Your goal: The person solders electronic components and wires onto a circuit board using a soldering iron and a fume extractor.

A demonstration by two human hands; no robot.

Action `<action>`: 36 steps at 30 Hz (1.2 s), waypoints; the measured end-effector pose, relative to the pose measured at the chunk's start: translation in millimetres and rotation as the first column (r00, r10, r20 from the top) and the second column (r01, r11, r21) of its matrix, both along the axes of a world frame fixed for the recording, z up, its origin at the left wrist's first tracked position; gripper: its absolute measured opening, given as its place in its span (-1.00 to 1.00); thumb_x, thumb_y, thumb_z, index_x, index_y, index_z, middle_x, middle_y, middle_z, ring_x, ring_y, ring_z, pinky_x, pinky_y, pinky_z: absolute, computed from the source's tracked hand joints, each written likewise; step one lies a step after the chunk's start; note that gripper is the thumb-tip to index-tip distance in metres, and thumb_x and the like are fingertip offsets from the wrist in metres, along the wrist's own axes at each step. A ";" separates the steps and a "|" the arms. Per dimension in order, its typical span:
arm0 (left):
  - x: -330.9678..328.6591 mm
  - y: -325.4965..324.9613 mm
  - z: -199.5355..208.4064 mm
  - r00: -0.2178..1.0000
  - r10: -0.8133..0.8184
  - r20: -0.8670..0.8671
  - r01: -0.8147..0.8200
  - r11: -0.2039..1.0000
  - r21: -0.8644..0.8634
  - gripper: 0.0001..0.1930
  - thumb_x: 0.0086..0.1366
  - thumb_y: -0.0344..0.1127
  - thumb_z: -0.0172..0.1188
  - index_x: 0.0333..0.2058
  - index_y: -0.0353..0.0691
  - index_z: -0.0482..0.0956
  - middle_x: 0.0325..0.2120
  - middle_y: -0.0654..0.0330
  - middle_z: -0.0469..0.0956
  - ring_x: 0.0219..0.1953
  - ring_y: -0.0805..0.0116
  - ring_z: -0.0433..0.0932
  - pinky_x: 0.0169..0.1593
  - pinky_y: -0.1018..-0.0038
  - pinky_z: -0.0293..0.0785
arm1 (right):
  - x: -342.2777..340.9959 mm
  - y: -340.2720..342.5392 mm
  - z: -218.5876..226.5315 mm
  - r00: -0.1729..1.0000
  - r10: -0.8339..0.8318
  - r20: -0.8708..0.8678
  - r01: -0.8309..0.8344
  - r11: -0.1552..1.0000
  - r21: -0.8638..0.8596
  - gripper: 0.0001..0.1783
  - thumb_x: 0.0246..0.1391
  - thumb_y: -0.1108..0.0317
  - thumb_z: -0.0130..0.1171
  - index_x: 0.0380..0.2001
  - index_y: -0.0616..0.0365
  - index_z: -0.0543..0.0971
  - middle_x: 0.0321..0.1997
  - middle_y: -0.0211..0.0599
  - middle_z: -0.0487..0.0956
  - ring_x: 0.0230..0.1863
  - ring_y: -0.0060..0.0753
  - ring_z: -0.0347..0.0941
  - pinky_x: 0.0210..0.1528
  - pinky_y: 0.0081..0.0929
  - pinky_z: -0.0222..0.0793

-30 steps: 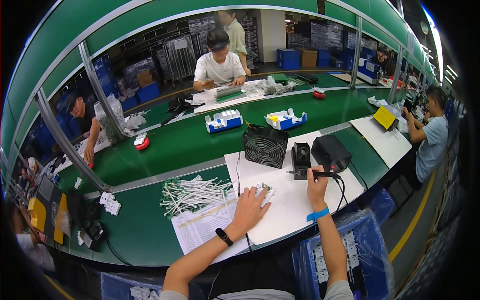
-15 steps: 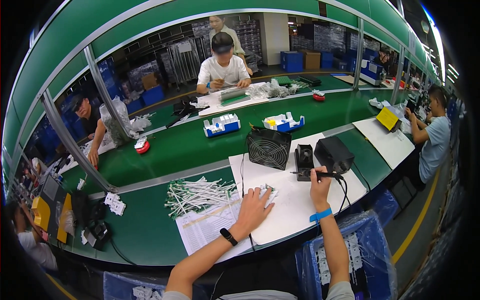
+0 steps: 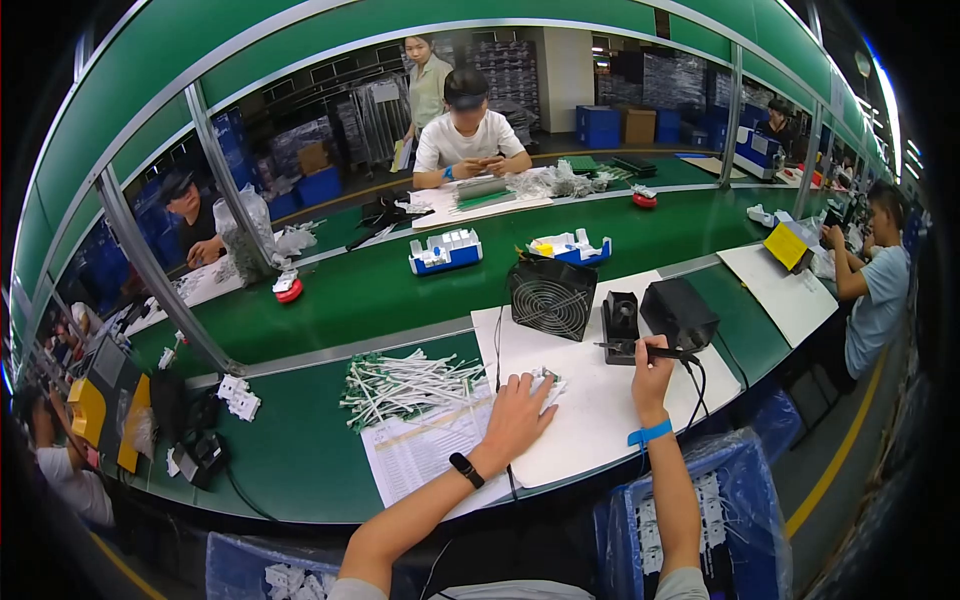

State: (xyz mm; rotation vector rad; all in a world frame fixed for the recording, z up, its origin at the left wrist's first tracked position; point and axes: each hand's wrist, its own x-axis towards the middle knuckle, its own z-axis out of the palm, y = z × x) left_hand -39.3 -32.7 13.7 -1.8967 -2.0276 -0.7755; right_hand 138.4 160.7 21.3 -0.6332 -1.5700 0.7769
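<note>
My right hand (image 3: 653,385) is closed around a soldering iron (image 3: 672,352), its tip pointing left over the black soldering iron stand (image 3: 621,322). A dark cord hangs from the iron's rear end. On the white board (image 3: 580,440), my left hand (image 3: 518,418) lies with fingers stretched out. Its fingertips are at a small white part (image 3: 549,379), partly hidden by them; whether they press on it I cannot tell. Left of that hand is a pile of white wires with green ends (image 3: 410,388), beside a printed sheet (image 3: 420,455).
A black fan (image 3: 553,298) and a black box (image 3: 679,312) stand at the board's far side. Two blue trays (image 3: 446,262) with white parts sit on the green conveyor (image 3: 360,290). A lined blue bin (image 3: 765,510) is below my right arm. Other people work around.
The soldering iron stays in my right hand near the stand, and my left hand keeps its place by the white part. The whole view has shifted slightly.
</note>
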 end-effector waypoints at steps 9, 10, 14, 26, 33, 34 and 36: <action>0.9 1.0 0.2 1.000 0.017 0.001 -0.017 0.999 -0.036 -0.41 0.34 -0.12 0.24 0.25 -0.33 0.44 -0.11 -0.04 0.44 -0.08 0.06 0.38 -0.04 0.23 0.38 | -0.2 6.4 -5.2 1.000 0.003 -0.026 -0.001 0.998 0.056 -0.85 0.36 0.38 0.17 -0.31 0.19 0.49 -0.50 -0.51 0.40 -0.46 -0.70 0.25 -0.44 -0.59 0.13; 0.8 0.9 0.2 1.000 0.018 0.005 -0.018 0.999 -0.037 -0.41 0.34 -0.12 0.24 0.25 -0.33 0.44 -0.11 -0.04 0.44 -0.08 0.06 0.38 -0.04 0.23 0.38 | -0.3 5.9 -5.2 1.000 0.004 -0.027 -0.002 0.998 0.055 -0.85 0.36 0.38 0.17 -0.31 0.19 0.49 -0.50 -0.51 0.40 -0.46 -0.70 0.25 -0.44 -0.59 0.13; 0.6 1.5 0.7 1.000 0.023 -0.002 -0.023 0.999 -0.028 -0.41 0.33 -0.12 0.25 0.24 -0.33 0.45 -0.11 -0.03 0.44 -0.08 0.07 0.38 -0.04 0.24 0.38 | -0.4 3.8 -4.0 1.000 -0.002 -0.021 0.003 1.000 0.030 -0.85 0.35 0.37 0.17 -0.31 0.18 0.49 -0.50 -0.51 0.39 -0.45 -0.69 0.25 -0.44 -0.59 0.12; -1.5 0.2 6.2 0.999 0.020 0.031 -0.018 0.998 -0.067 -0.41 0.32 -0.13 0.27 0.24 -0.32 0.44 -0.10 -0.06 0.45 -0.04 0.01 0.40 0.00 0.19 0.43 | 2.4 15.6 -16.4 0.992 0.089 -0.087 -0.096 0.992 -0.087 -0.91 0.33 0.44 0.18 -0.26 0.20 0.50 -0.44 -0.48 0.42 -0.43 -0.68 0.29 -0.38 -0.62 0.21; -10.5 -6.4 7.1 0.998 -0.013 0.058 0.019 0.994 -0.111 -0.40 0.32 -0.15 0.28 0.26 -0.29 0.42 -0.07 -0.07 0.46 -0.01 0.00 0.41 0.04 0.20 0.45 | -3.7 -0.2 -1.8 0.928 0.349 -0.129 -0.370 0.904 -0.213 -0.86 0.24 0.54 0.22 -0.17 0.19 0.51 -0.44 -0.44 0.48 -0.51 -0.68 0.37 -0.47 -0.69 0.26; -10.3 -6.9 8.4 0.998 -0.006 0.056 0.012 0.994 -0.107 -0.40 0.32 -0.15 0.28 0.26 -0.29 0.42 -0.07 -0.07 0.46 -0.01 0.00 0.41 0.04 0.20 0.45 | -5.3 -6.0 2.3 0.931 0.341 -0.131 -0.363 0.906 -0.219 -0.87 0.24 0.55 0.22 -0.18 0.19 0.51 -0.44 -0.43 0.49 -0.52 -0.68 0.38 -0.49 -0.70 0.25; -10.6 -6.8 9.3 0.997 -0.018 0.074 0.026 0.994 -0.103 -0.40 0.31 -0.16 0.28 0.25 -0.29 0.42 -0.08 -0.07 0.47 -0.01 0.00 0.42 0.04 0.21 0.45 | -7.0 -9.8 -1.1 0.939 0.316 -0.137 -0.339 0.917 -0.208 -0.89 0.24 0.54 0.22 -0.19 0.19 0.52 -0.43 -0.43 0.49 -0.50 -0.67 0.39 -0.47 -0.69 0.26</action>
